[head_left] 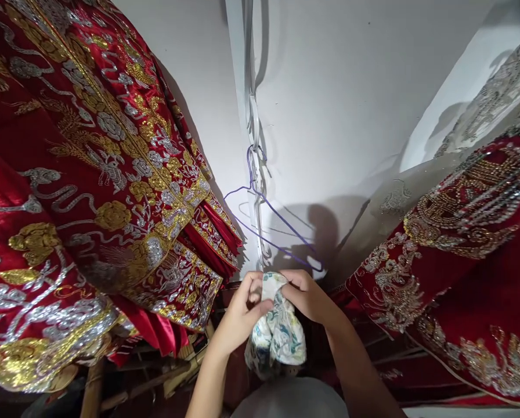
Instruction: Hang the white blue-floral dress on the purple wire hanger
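Observation:
A white cloth with a green and blue leafy print (281, 328) is bunched up and hangs below both hands at the bottom centre. My left hand (246, 307) pinches its upper left edge between thumb and fingers. On the cloth's upper right side, my right hand (306, 296) is closed, its fingertips partly hidden in the folds. Just above the hands, a purple wire hanger (281, 217) hangs with no garment on it, its hook caught on a white strip (252, 116) that runs down the wall.
Red garments with gold and silver embroidery (112, 215) fill the left side. A beaded red garment (473, 232) and a pale sheer one (481, 116) hang at the right. Bamboo poles (93, 386) lie low at the left. Behind is a white wall (351, 104).

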